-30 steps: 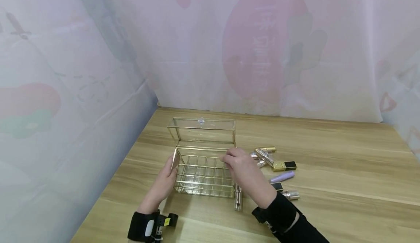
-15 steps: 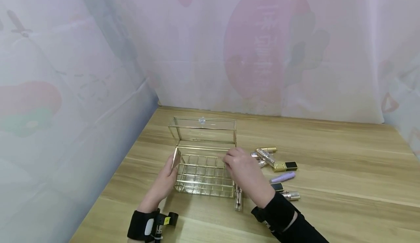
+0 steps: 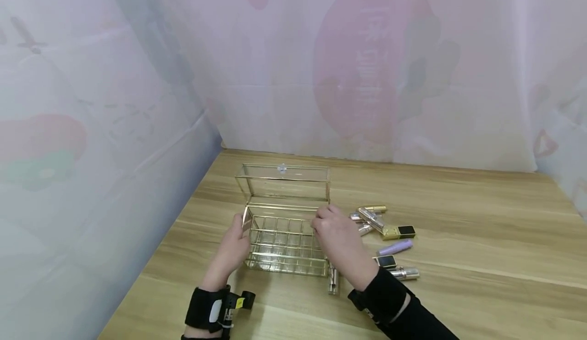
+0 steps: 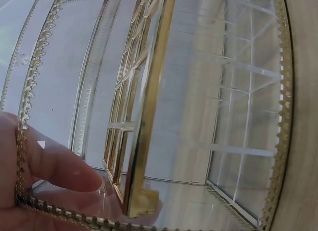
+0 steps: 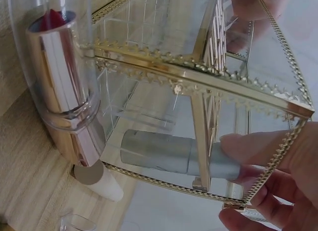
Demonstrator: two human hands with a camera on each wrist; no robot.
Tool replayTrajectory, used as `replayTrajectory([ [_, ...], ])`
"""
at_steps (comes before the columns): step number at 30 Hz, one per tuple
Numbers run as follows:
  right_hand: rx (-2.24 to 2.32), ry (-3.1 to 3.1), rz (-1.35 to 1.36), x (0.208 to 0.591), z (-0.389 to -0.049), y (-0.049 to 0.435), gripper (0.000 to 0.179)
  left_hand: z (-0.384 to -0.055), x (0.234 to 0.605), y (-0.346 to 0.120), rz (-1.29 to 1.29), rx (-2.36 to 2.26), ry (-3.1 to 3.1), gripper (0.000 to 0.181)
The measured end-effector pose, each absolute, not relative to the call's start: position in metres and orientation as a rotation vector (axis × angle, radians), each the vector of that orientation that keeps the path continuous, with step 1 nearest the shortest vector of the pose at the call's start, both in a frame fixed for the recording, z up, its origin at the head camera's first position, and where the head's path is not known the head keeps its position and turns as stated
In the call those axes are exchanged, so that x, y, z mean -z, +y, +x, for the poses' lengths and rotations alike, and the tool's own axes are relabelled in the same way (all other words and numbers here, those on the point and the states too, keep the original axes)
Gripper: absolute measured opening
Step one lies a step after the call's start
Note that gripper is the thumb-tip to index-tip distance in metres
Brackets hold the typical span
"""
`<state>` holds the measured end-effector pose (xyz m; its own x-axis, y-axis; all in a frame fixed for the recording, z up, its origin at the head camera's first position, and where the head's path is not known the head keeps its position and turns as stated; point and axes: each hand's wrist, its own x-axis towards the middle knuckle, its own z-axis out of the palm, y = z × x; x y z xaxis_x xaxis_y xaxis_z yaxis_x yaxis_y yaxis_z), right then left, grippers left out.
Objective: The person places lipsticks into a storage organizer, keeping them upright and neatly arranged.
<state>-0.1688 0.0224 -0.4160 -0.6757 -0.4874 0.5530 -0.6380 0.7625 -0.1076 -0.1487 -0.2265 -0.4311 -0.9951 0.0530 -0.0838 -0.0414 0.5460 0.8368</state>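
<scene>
A gold-framed glass box [image 3: 286, 266] stands on the table with its lid [image 3: 289, 187] raised at the back and a gold grid of compartments [image 4: 126, 92] inside. My left hand [image 3: 230, 251] grips the box's left wall, the thumb over the rim as the left wrist view shows. At the back right corner my right hand [image 3: 337, 238] pinches the end of a silvery-green lipstick tube [image 5: 156, 151]. Seen through the glass, the tube passes through a grid cell; in the head view the hand hides it. A clear-capped lipstick with a red tip [image 5: 59, 67] is outside the right wall.
Right of the box lie a loose pile of silver and gold tubes [image 3: 370, 218], a gold tube with a black end [image 3: 398, 232], a purple tube [image 3: 395, 247], a black-ended piece [image 3: 387, 262] and a silver tube [image 3: 407, 273]. A printed cloth [image 3: 275, 100] hangs behind the table.
My left hand and wrist have shifted slightly right and away from me along the box's left side. The right hand stays at the back right corner, its wrist moved only a little left.
</scene>
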Motion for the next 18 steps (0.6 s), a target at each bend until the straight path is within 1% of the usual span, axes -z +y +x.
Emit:
replayTrajectory([
  [13, -0.275, -2.51, 0.841, 0.4135, -0.1676, 0.0159, 0.025, -0.1472, 0.4368, -0.2291, -0.002, -1.45, 2.699, 0.064],
  [18, -0.252, -2.54, 0.835, 0.4115, -0.1665, 0.015, 0.026, -0.1476, 0.436, -0.2286, 0.003, -1.457, 2.714, 0.064],
])
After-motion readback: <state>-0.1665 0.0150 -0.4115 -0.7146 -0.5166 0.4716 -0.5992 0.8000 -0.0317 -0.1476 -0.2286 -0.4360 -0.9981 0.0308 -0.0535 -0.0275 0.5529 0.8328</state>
